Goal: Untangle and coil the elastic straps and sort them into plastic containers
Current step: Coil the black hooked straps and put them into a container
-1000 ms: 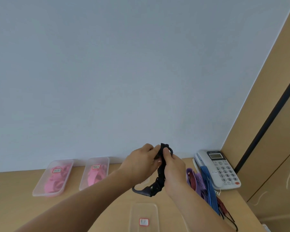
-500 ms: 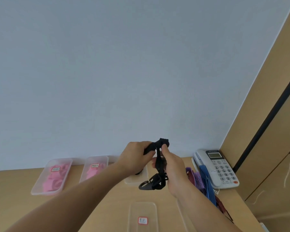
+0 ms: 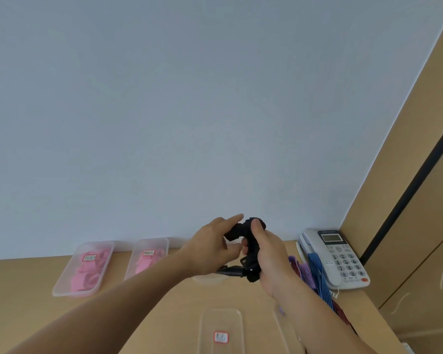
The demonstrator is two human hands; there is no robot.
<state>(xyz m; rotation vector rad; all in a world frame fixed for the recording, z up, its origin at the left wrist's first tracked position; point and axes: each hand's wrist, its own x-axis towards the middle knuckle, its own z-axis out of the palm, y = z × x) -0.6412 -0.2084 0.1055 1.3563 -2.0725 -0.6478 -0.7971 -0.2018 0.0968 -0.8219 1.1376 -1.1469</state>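
Left hand [image 3: 210, 247] hovers over the middle of the wooden desk [image 3: 23, 290], index finger stretched out, its other fingers and thumb pinching the left end of the black strap [image 3: 240, 231]; just to its right the right hand [image 3: 268, 254] grips the bunched strap, thumb pressed on top and fingers curled round it, a dark clip hanging below. Far left by the wall lies a clear container [image 3: 59, 290] of pink straps [image 3: 87, 274], and beside it a second container [image 3: 133, 251] also holding pink coils [image 3: 143, 264]. A third container [image 3: 207, 278] is mostly hidden under the hands. Nearer, a clear labelled container [image 3: 205, 328] sits in the middle. Further right a tangle of purple, blue and red straps [image 3: 317, 272] lies against a white telephone [image 3: 343, 259]
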